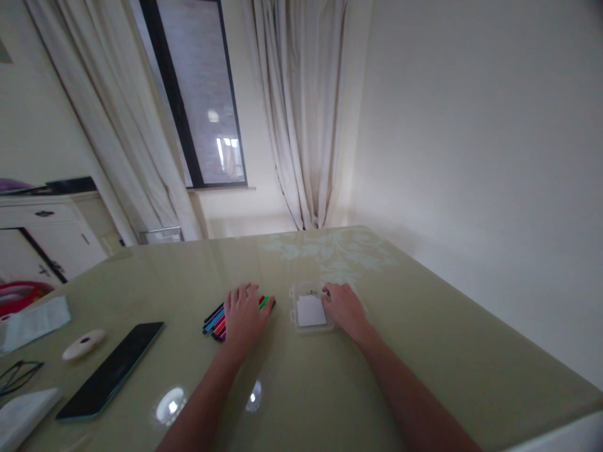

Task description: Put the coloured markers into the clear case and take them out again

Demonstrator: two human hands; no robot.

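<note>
My left hand (pixel 245 312) lies over a bunch of slim coloured felt-tip pens (pixel 219 323), its fingers spread and palm down. Blue, red, purple and black barrels stick out on its left, and a green one shows by the thumb. To the right of the pens sits a clear plastic case (pixel 301 289) with a white card or paper (pixel 311 311) in it. My right hand (pixel 345 307) is closed at the case's right side, fingers curled down on it. That hand covers part of the case, so the exact fingertip contact is hidden.
A glass-topped table (pixel 292 389) carries everything. On the left lie a dark tablet or phone (pixel 113 370), a white oval object (pixel 85 344), glasses (pixel 19 376), a white box-like object (pixel 28 411) and a pale packet (pixel 38 320). A wall (pixel 494 157) runs along the right.
</note>
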